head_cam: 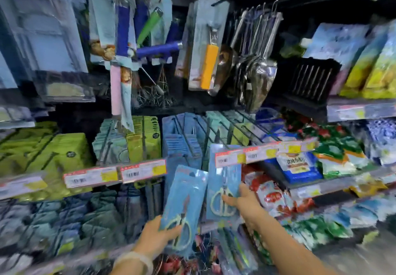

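I face a shop display of hanging kitchen tools, and the view is blurred. My left hand (157, 235) grips the lower end of a blue card pack of scissors (186, 197) with pale handles, held tilted off the rack. My right hand (244, 201) pinches a second blue scissors pack (225, 180) by its lower right side, thumb across the pale handles. That second pack hangs upright just under a price tag (229, 159). The two packs sit side by side, almost touching.
Price label strips (115, 175) run along the hook rails. Green packs (64, 156) hang at left, blue packs (182, 139) behind the scissors. Steel scoops (257, 75) and peelers (205, 60) hang above. Shelves at right hold red bags (274, 195) and a blue-white pack (297, 165).
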A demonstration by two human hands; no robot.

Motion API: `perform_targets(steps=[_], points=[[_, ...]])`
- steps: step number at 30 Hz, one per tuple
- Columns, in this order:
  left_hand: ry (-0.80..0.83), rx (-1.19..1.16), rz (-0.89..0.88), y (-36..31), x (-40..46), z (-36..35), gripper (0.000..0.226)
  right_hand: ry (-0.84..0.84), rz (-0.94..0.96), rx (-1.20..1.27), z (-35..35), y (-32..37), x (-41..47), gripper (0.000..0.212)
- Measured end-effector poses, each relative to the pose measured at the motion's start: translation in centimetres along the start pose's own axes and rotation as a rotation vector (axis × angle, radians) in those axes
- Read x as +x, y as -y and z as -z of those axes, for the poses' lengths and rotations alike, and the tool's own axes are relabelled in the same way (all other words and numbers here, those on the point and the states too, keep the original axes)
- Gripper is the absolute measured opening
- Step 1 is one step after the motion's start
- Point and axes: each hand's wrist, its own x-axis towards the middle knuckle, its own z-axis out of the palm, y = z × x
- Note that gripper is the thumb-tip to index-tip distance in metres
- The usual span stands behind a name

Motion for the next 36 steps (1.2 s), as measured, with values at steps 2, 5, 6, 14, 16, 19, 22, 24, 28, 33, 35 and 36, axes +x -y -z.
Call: perform_targets(steps=[2,5,6,14,16,19,22,24,28,33,35,36], points=[[-0.061,-0.011,-0.009,-0.1,0.3,-1.4,0.021,0.070,-0.015,-0.002,1.0,0.2,1.4,0.045],[-0.140,-0.019,-0.028,-0.2,0.5,-3.1,0.016,0.156,-0.017,-0.024,2.2,-2.7,4.5,0.087],[-0.156,-0.025,-0.017,-0.1,0.6,-3.6,0.016,0.194,0.002,-0.033,2.8,-4.0,5.6,0.100],[-0.224,-0.091,0.043,0.4,-0.2,-5.7,0.022,0.250,0.030,-0.198,2.8,-0.5,3.8,0.049],[-0.253,-0.083,0.046,0.5,-0.2,-5.9,0.018,0.253,0.094,-0.187,2.6,0.4,3.3,0.051],[-0.280,-0.049,0.049,0.7,0.0,-6.2,0.020,0.256,0.043,-0.161,2.1,1.4,3.0,0.057],[-0.278,-0.052,0.055,0.2,-0.1,-6.6,0.019,0.233,-0.011,-0.229,1.7,1.8,5.1,0.060],[-0.278,-0.053,0.044,-0.1,0.1,-7.0,0.018,0.177,-0.039,-0.332,1.3,2.6,6.8,0.057],[-0.275,-0.061,0.021,0.0,0.7,-8.0,0.012,0.089,-0.084,-0.437,1.3,3.3,8.4,0.061],[-0.235,-0.026,-0.012,0.3,2.0,-10.3,0.020,0.389,-0.040,-0.174,2.8,1.3,3.3,0.028],[-0.231,-0.020,-0.035,0.3,2.5,-11.3,0.021,0.385,0.007,-0.161,3.1,0.0,2.9,0.014],[-0.234,-0.013,-0.047,0.3,2.7,-11.9,0.019,0.331,0.026,-0.143,3.3,-0.5,3.0,0.010]])
